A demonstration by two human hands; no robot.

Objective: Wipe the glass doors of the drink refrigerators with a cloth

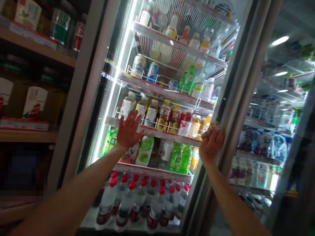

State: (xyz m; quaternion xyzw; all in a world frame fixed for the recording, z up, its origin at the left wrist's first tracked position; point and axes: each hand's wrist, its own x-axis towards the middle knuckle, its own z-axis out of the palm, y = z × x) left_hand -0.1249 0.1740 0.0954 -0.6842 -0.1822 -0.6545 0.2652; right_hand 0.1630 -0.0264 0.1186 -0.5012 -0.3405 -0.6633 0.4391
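My left hand (129,131) is stretched out with its fingers spread, at or just before the glass door of a lit drinks fridge; whether it touches the glass I cannot tell. It holds nothing. Behind it stand bottles on the fridge shelf (161,133). My right hand (211,146) is closed on a crumpled, light-coloured cloth (212,127). It is by the right edge of the glass, close to the metal door frame (237,108). Part of the cloth is hidden under the fingers.
Large water bottles with red caps (142,200) fill the fridge bottom. Green drink bottles (176,157) stand one shelf above. To the left is a wooden shelf (29,136) with jars. A second glass panel (265,124) at the right shows more drinks.
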